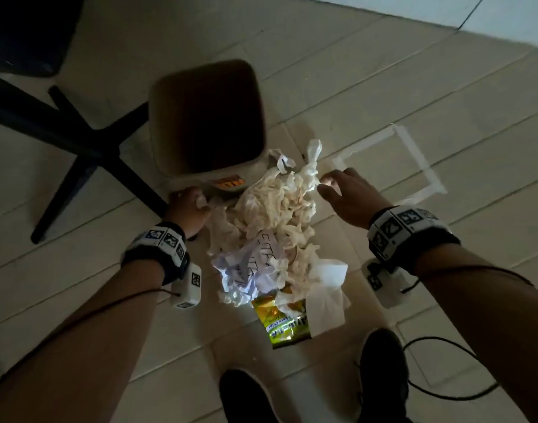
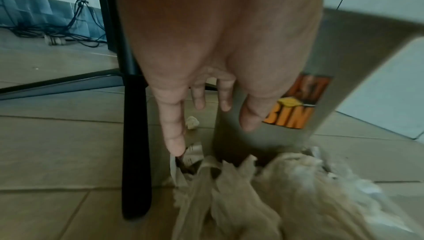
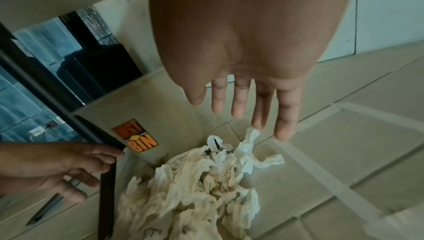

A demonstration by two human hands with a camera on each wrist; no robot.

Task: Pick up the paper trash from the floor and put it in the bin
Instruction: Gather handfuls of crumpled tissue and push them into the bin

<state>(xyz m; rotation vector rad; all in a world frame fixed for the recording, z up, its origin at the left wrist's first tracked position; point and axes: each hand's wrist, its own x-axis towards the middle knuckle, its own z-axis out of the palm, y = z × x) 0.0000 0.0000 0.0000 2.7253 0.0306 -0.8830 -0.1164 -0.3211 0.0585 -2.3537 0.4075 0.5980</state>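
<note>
A beige bin (image 1: 153, 117) with an orange "DUST BIN" sticker (image 3: 135, 136) stands open on the tiled floor. A heap of crumpled paper (image 1: 276, 209) lies against its near side, with a scribbled white sheet (image 1: 249, 270), a flat white tissue (image 1: 325, 282) and a yellow chips packet (image 1: 279, 322) at its near end. My left hand (image 1: 188, 209) reaches down at the heap's left edge by the bin wall (image 2: 344, 62); its fingers (image 2: 176, 140) are straight and one fingertip touches paper (image 2: 275, 198). My right hand (image 1: 344, 193) hovers with spread fingers (image 3: 284, 126) over the heap's right side (image 3: 195, 189), holding nothing.
Black furniture legs (image 1: 78, 138) cross the floor left of the bin, one right beside my left hand. A taped rectangle (image 1: 414, 160) marks the floor to the right. A small paper ball (image 2: 192, 122) lies beyond the bin. My shoes (image 1: 249, 398) and a black cable (image 1: 444, 392) are nearest me.
</note>
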